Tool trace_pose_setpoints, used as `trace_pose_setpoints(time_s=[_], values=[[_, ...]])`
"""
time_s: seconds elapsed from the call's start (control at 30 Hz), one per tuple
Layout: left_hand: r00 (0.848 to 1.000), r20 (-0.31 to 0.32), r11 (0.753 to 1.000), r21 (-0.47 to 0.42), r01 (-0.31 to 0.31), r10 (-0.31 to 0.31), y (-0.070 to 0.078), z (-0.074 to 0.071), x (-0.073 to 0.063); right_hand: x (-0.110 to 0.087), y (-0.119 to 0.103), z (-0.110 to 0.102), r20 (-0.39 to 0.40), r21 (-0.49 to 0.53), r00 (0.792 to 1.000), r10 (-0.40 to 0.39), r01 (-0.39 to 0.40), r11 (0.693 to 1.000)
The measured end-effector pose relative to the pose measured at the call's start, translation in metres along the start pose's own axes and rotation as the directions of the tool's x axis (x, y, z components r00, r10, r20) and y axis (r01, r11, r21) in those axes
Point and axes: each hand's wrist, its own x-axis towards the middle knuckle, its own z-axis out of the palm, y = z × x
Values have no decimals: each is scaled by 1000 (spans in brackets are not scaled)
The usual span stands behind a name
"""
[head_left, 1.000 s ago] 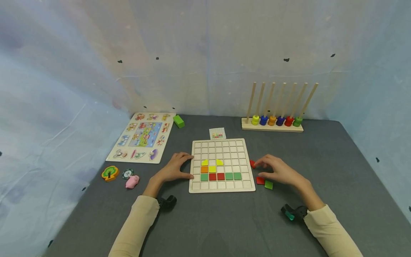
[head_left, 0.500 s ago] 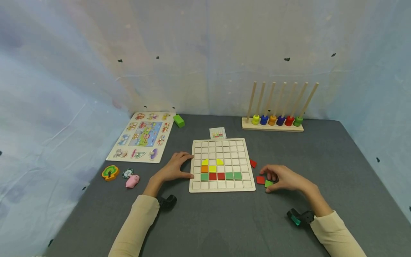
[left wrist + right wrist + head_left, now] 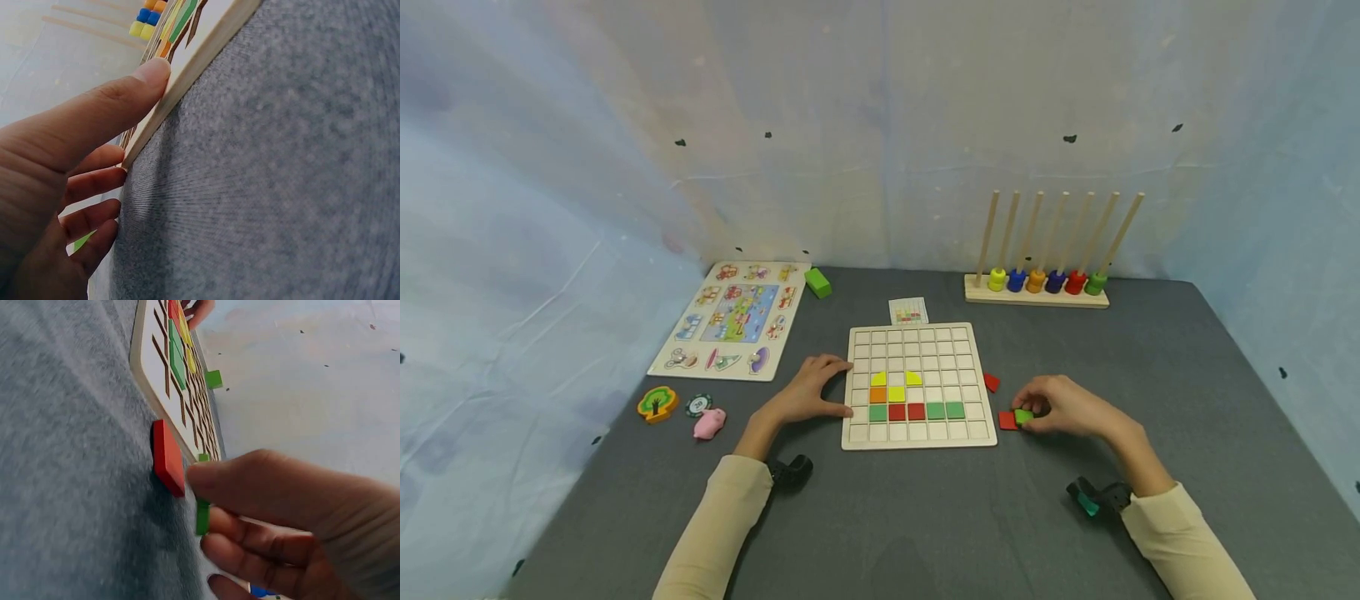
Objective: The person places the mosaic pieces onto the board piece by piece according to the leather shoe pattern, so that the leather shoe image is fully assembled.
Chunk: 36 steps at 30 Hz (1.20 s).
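Observation:
My right hand (image 3: 1063,406) pinches a green square tile (image 3: 1024,416) between thumb and fingers. In the right wrist view the green tile (image 3: 202,515) is tipped on edge and held off the cloth, beside a red tile (image 3: 167,457). That red tile (image 3: 1007,421) lies flat by the board's right side, and another red piece (image 3: 992,382) lies farther back. The wooden grid board (image 3: 917,439) carries yellow, orange, red and green pieces. My left hand (image 3: 805,390) touches the board's left edge, fingers spread; the left wrist view shows the thumb (image 3: 153,72) resting on its rim.
A small pattern card (image 3: 908,311) lies behind the board. At back right stands a peg rack (image 3: 1037,298) with coloured beads. To the left are a picture puzzle (image 3: 730,321), a green block (image 3: 817,282), a tree piece (image 3: 657,404), a round chip (image 3: 698,405) and a pink pig (image 3: 709,423).
My right hand has moved from the far red piece to the green tile, taken it between thumb and fingers and raised it slightly. The left hand has stayed at the board's edge.

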Motion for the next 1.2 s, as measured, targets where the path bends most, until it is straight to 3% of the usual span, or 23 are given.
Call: trace_pose_setpoints(time_s=[0.33, 0.57, 0.8, 0.97, 1.2], values=[[1000, 1, 1000, 6, 6, -6, -2, 2, 0, 41, -18, 12, -29, 26, 992, -125, 126, 992], [1000, 2, 1000, 6, 9, -9, -2, 2, 1, 74, -36, 32, -91, 17, 962, -256, 259, 966], [1000, -1, 1000, 9, 13, -13, -2, 2, 1, 97, -50, 53, -175, -19, 946, -273, 274, 962], [1000, -4, 1000, 6, 9, -9, -2, 2, 1, 106, -53, 63, -228, -94, 922, -313, 300, 949], [1000, -5, 1000, 1, 1, -1, -2, 2, 0, 106, -52, 66, -220, -113, 918, -330, 312, 943]])
